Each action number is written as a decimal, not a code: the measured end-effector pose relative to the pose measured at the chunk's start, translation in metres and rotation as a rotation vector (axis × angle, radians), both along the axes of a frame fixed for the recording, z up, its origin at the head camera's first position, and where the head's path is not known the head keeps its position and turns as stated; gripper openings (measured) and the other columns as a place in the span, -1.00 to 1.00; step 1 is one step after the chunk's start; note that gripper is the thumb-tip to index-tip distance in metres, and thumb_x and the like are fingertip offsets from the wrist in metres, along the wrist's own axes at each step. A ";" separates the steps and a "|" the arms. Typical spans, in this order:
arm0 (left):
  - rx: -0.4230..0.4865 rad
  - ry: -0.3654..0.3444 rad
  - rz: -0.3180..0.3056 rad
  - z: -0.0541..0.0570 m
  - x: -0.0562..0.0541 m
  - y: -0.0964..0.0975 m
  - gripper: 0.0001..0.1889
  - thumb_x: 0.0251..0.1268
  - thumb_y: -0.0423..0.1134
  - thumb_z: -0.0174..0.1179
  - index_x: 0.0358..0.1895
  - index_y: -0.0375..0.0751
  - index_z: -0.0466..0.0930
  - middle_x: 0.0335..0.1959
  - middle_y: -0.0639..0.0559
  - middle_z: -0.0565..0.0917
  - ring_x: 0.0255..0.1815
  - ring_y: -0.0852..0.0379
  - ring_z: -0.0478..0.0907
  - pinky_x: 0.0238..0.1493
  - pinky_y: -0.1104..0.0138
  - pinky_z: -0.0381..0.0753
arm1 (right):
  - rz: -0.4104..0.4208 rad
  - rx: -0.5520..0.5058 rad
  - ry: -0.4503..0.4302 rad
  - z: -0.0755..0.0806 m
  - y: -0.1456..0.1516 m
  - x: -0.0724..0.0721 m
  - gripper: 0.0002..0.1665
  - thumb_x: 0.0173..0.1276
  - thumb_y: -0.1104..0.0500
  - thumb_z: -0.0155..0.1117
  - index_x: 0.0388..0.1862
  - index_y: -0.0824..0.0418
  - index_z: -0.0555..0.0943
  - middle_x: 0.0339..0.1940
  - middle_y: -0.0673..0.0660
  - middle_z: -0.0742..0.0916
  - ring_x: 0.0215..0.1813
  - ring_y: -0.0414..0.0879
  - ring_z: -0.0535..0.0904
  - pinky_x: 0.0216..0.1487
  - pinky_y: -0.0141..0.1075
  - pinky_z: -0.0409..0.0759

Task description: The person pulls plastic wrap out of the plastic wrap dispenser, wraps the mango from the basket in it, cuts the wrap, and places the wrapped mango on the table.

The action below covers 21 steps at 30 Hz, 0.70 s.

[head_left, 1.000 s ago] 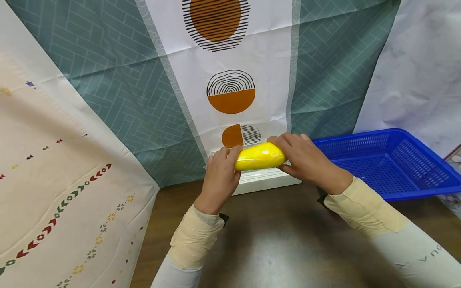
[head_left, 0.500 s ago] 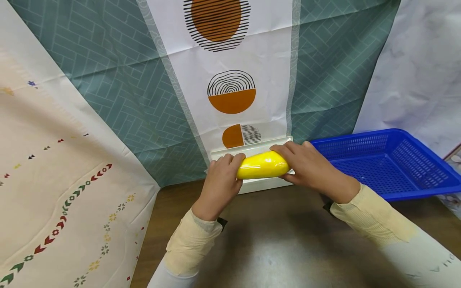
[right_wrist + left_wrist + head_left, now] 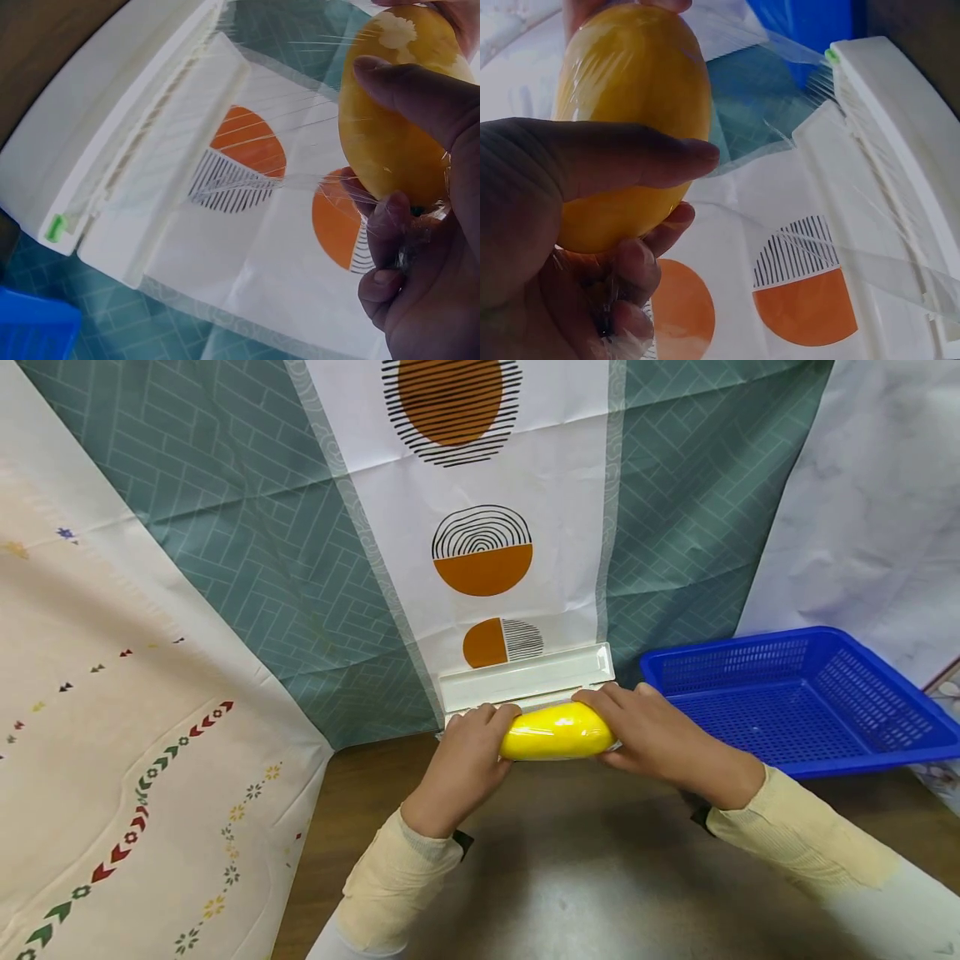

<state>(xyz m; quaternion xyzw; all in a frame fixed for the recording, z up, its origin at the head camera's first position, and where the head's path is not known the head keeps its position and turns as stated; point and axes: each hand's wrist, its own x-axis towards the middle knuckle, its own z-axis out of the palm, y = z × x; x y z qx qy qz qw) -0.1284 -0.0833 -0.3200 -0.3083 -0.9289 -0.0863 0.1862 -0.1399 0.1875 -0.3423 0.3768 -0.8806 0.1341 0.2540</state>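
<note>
A shiny yellow oval fruit (image 3: 558, 732) is held level between both hands, with clear cling film (image 3: 262, 181) around it. My left hand (image 3: 465, 768) grips its left end, thumb (image 3: 641, 154) across the near side. My right hand (image 3: 663, 731) holds the other end, its thumb pressed on the yellow skin in the right wrist view. Behind the fruit stands a white cling film dispenser (image 3: 528, 677) with its long lid raised. Film stretches from the dispenser to the fruit, and some lies bunched under the fingers. The hands hide both ends of the fruit.
A blue plastic basket (image 3: 795, 714) with perforated walls stands to the right, close beside the right hand. The brown table (image 3: 570, 877) lies under the forearms. Patterned cloth (image 3: 480, 552) hangs behind the dispenser, and a cream cloth (image 3: 127, 735) borders the left side.
Both hands have moved nearer the body with the fruit, down and slightly right in the head view. The dispenser's raised lid now shows behind them. Both grips have stayed on the fruit.
</note>
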 end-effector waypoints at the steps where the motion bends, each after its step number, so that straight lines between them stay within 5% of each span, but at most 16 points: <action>1: -0.001 -0.002 -0.004 -0.001 0.001 0.000 -0.50 0.03 -0.42 0.41 0.10 -0.08 0.55 -0.23 0.01 0.67 -0.23 0.02 0.60 -0.18 0.15 0.50 | 0.006 -0.005 -0.001 -0.002 0.000 0.001 -0.14 0.01 0.08 0.63 0.28 0.17 0.44 -0.12 0.08 0.68 -0.19 -0.09 0.59 -0.28 -0.29 0.24; 21: -0.058 -0.089 -0.024 -0.034 0.019 -0.002 -0.61 0.12 -0.35 0.38 0.01 -0.04 0.52 -0.33 0.08 0.64 -0.25 0.14 0.56 -0.25 0.26 0.41 | 0.021 0.036 -0.106 -0.033 0.000 0.022 -0.12 0.00 0.04 0.68 0.27 0.15 0.45 -0.11 0.04 0.68 -0.20 -0.16 0.59 -0.23 -0.32 0.34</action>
